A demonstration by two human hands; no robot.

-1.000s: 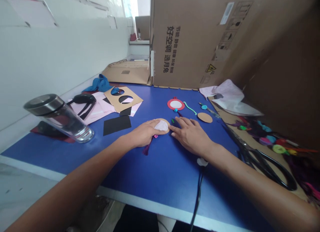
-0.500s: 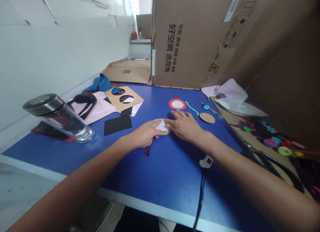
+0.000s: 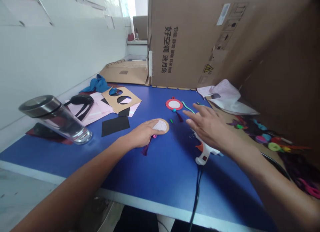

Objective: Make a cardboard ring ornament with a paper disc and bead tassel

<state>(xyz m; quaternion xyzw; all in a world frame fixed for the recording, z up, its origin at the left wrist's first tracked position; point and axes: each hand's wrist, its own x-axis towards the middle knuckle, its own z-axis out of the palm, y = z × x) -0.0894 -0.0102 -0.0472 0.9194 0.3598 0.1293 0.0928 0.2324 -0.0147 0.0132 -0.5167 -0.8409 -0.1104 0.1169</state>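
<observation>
My left hand [image 3: 143, 133] holds a round cardboard disc [image 3: 167, 125] with a pale paper circle [image 3: 160, 125] on top. Its fingers and thumb lie around the left side of the disc. Below the disc, a pink bead [image 3: 154, 136] and a purple tassel [image 3: 145, 148] stick out. My right hand [image 3: 206, 123] is raised over the table, empty, with its fingers apart. Just under it lies a white glue gun [image 3: 204, 155] with an orange trigger, partly hidden by the hand. Ahead is a red disc with a white centre [image 3: 174, 104] and a dark tassel [image 3: 179, 117].
A glass bottle [image 3: 72, 125] stands at the left near pink paper [image 3: 97, 107], black card [image 3: 115, 126] and cut cardboard [image 3: 133, 98]. A large carton [image 3: 190, 42] walls the back. Colourful buttons [image 3: 274, 146] lie at the right. A black cable [image 3: 196, 195] crosses the front edge.
My right hand has let go of the disc and moved right, over the glue gun. My left hand stays on the disc. A small green piece and the dark tassel are now uncovered.
</observation>
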